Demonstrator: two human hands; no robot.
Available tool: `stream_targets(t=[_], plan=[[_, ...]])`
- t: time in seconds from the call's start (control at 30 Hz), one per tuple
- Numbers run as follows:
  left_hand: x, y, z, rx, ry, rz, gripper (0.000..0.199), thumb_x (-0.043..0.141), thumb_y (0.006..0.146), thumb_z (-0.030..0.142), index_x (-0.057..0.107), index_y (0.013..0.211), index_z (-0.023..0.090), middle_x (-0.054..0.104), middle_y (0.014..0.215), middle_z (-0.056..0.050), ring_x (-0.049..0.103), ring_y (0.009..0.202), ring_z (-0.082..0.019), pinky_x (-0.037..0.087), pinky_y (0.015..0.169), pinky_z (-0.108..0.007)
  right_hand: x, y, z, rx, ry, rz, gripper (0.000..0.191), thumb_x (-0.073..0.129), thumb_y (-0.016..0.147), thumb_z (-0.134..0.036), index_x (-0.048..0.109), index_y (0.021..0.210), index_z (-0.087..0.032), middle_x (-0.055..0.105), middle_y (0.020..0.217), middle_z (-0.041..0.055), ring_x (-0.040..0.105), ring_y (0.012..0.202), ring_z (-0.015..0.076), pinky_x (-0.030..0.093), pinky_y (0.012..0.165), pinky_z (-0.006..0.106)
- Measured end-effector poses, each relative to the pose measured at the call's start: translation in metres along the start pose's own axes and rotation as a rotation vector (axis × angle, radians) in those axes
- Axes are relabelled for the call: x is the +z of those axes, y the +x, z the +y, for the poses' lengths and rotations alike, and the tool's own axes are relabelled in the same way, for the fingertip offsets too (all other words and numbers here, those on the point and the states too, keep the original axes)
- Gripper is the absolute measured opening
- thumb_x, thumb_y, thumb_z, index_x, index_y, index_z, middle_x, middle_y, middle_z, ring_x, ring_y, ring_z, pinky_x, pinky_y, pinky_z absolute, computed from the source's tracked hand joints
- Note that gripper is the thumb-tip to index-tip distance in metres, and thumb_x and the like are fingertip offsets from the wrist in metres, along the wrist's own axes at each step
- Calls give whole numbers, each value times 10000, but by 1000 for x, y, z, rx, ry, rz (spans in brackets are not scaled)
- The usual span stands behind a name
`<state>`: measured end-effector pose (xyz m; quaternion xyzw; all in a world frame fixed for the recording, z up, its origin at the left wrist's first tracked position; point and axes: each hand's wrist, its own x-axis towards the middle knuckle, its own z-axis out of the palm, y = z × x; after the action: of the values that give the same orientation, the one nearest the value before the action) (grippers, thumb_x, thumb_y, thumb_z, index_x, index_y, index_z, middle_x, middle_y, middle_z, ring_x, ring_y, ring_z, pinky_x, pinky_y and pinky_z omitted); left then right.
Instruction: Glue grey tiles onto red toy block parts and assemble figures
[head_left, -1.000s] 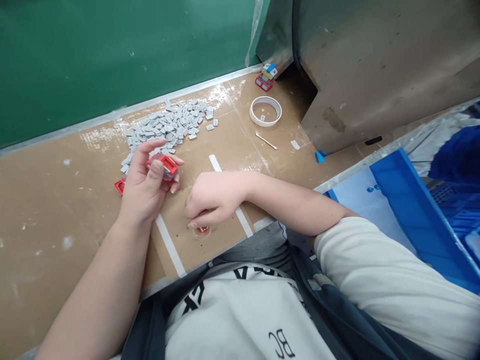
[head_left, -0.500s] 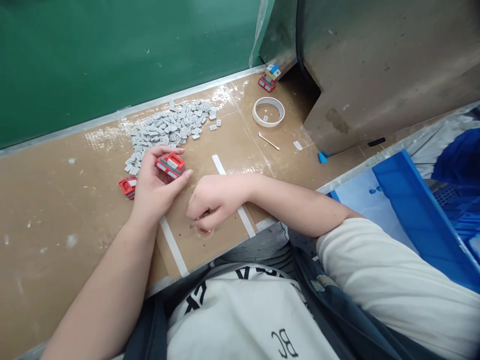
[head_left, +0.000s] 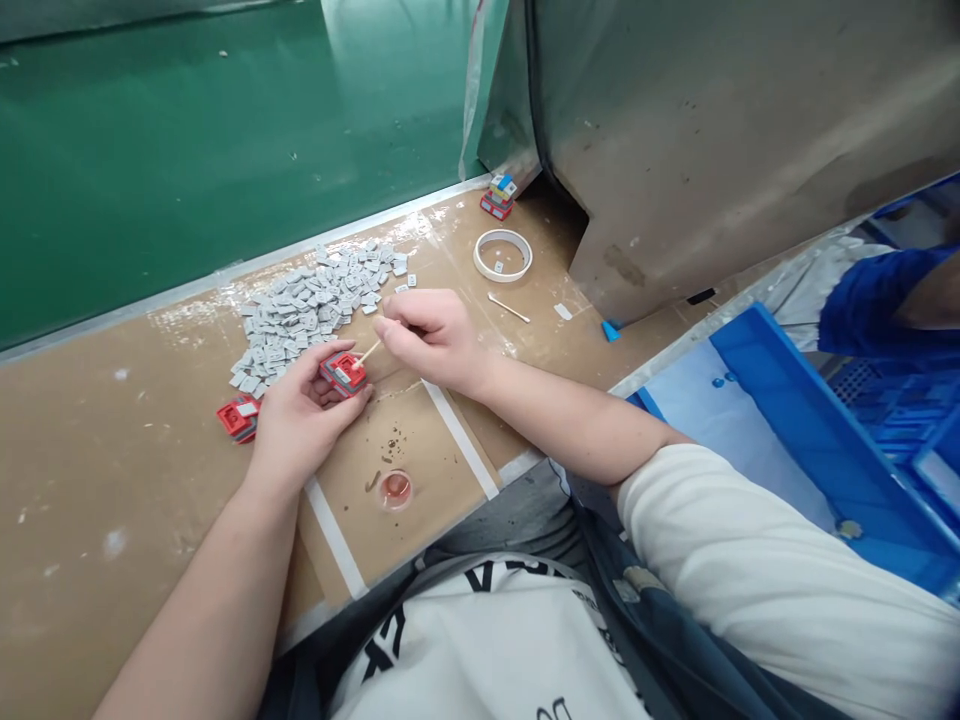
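Note:
My left hand (head_left: 304,415) is closed around a red and grey toy block piece (head_left: 341,375), its recessed red face tilted up. Between thumb and fingers, my right hand (head_left: 431,335) pinches a cotton swab (head_left: 369,353), whose tip touches the red recess. A second red piece (head_left: 238,417) lies on the table just left of my left hand. Beyond the hands spreads a heap of small grey tiles (head_left: 300,310). Nearer to me stands a small clear cup (head_left: 395,489) with reddish liquid, dark specks around it.
A tape roll (head_left: 502,255) circles a loose tile, and another cotton swab (head_left: 508,307) lies close by. Behind them stands a stacked red, yellow and blue toy (head_left: 498,196). A blue bin (head_left: 825,440) sits at right, near another person's blue sleeve (head_left: 862,300).
My right hand has moved up and away from the cup, bringing the swab's tip to the red piece. My left hand still holds that piece. The whole view has shifted somewhat.

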<state>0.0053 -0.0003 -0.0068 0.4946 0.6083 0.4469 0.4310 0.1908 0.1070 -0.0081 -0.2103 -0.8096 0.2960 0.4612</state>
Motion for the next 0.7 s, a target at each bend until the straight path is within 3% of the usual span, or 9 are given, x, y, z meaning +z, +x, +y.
stream_targets(t=[0.27, 0.47, 0.7], plan=[[-1, 1, -5, 19, 9, 11, 659, 983, 715, 356, 770, 1326, 235, 788, 1072, -51, 768, 903, -213, 677, 828, -307, 7, 1, 4, 53, -98, -104, 412, 407, 1122, -363, 249, 757, -254, 323, 715, -39, 365, 719, 125, 347, 721, 277], [0, 1, -3, 54, 29, 9, 617, 962, 737, 324, 765, 1313, 229, 786, 1054, -46, 781, 909, -231, 692, 830, -336, 8, 2, 3, 56, -199, -225, 389, 393, 1139, -328, 373, 764, -231, 443, 746, -11, 431, 760, 138, 332, 724, 286], [0, 2, -3, 53, 44, 23, 606, 960, 738, 337, 780, 1308, 233, 787, 1078, -47, 763, 877, -209, 676, 791, -295, 4, 2, -1, 6, -225, -225, 345, 392, 1110, -285, 432, 774, -218, 470, 750, -2, 481, 763, 143, 343, 719, 286]])
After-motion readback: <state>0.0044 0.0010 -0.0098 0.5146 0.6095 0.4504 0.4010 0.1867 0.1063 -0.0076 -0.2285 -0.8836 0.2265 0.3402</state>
